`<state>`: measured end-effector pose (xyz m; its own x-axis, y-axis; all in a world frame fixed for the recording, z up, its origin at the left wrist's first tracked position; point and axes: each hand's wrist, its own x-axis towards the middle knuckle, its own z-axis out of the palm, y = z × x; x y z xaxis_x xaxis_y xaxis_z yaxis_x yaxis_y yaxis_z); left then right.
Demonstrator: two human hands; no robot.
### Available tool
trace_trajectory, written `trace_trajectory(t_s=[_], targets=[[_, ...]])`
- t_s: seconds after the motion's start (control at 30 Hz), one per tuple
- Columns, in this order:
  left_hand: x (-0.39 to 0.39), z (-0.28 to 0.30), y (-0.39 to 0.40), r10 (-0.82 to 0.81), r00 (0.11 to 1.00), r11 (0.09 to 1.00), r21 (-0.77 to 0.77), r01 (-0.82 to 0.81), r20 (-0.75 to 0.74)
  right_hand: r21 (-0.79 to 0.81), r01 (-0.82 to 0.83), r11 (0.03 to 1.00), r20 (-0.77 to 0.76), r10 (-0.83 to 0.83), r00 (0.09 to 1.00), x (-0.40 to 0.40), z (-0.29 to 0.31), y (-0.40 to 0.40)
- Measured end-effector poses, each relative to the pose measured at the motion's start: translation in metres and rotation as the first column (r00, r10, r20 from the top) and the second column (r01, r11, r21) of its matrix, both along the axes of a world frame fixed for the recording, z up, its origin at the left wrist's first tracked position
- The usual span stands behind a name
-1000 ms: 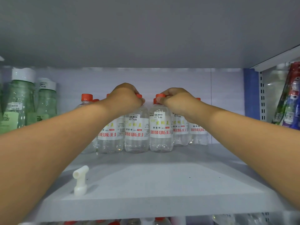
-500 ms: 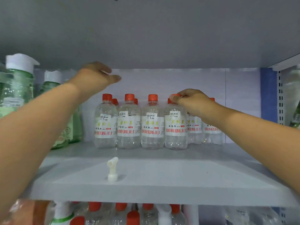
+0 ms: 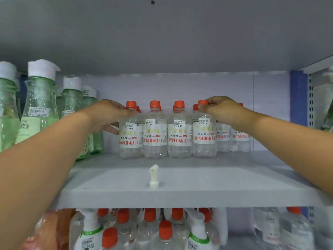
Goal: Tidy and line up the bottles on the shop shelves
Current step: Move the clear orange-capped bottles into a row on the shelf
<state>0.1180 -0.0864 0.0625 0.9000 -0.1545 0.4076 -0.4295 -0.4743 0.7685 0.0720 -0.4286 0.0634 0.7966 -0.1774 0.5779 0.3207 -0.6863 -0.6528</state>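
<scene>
A row of clear bottles with orange caps and white labels stands at the back of the grey shelf (image 3: 180, 195), with more of them behind. My left hand (image 3: 108, 114) wraps the left side of the leftmost bottle (image 3: 130, 139), fingers on its shoulder and thumb low on its side. My right hand (image 3: 221, 107) pinches the orange cap of the rightmost front bottle (image 3: 203, 139). Two bottles (image 3: 155, 138) stand between them, untouched.
Tall green bottles with white caps (image 3: 41, 105) crowd the shelf's left end. A small loose white nozzle (image 3: 154, 177) stands near the shelf's front edge. The shelf below holds more orange-capped bottles (image 3: 149, 224) and white pump bottles (image 3: 90, 230). A perforated upright (image 3: 310, 98) bounds the right.
My left hand came down from near the upper shelf and closed around the leftmost bottle. My right hand stays on the rightmost bottle's cap. The camera view shifted right and down.
</scene>
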Motion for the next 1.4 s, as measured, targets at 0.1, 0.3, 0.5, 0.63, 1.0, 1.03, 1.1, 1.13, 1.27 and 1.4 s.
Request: trace_trajectory(t_s=[0.1,0.3,0.5,0.63,1.0,1.03,1.1,1.13,1.27,1.4], targets=[[0.005,-0.001,0.003,-0.040,0.999,0.999,-0.026,0.040,-0.028,-0.005,0.004,1.000,-0.013,-0.004,1.000,-0.003,-0.001,0.003],[-0.017,-0.014,-0.007,0.037,0.999,0.997,-0.070,-0.037,0.006,-0.063,0.160,0.985,-0.036,-0.163,0.986,-0.027,-0.011,0.015],[-0.094,-0.055,-0.015,0.217,0.970,0.976,-0.059,-0.211,0.114,0.025,0.094,0.995,0.054,-0.095,0.994,-0.120,-0.048,0.032],[-0.184,-0.110,0.000,0.179,0.935,0.974,-0.191,-0.124,0.306,0.141,-0.210,0.967,0.313,0.158,0.936,-0.204,-0.116,0.044],[-0.201,-0.311,0.014,0.309,0.942,0.866,-0.372,-0.335,-0.129,0.332,-0.231,0.914,-0.179,0.302,0.936,-0.183,-0.304,0.125],[-0.194,-0.320,0.018,0.322,0.937,0.870,-0.347,-0.349,-0.135,0.292,-0.203,0.935,-0.188,0.264,0.946,-0.174,-0.307,0.132],[-0.181,-0.331,0.023,0.327,0.935,0.887,-0.297,-0.353,-0.136,0.191,-0.141,0.971,-0.136,0.168,0.976,-0.156,-0.304,0.145],[-0.175,-0.334,0.024,0.315,0.940,0.898,-0.279,-0.340,-0.132,0.134,-0.101,0.986,-0.095,0.114,0.989,-0.147,-0.300,0.151],[-0.154,-0.349,0.024,0.273,0.957,0.933,-0.214,-0.288,-0.099,0.005,0.065,0.998,-0.165,-0.063,0.984,-0.106,-0.282,0.173],[-0.136,-0.358,0.023,0.297,0.954,0.945,-0.128,-0.301,-0.048,-0.043,0.212,0.976,-0.303,-0.215,0.928,-0.086,-0.277,0.189]])
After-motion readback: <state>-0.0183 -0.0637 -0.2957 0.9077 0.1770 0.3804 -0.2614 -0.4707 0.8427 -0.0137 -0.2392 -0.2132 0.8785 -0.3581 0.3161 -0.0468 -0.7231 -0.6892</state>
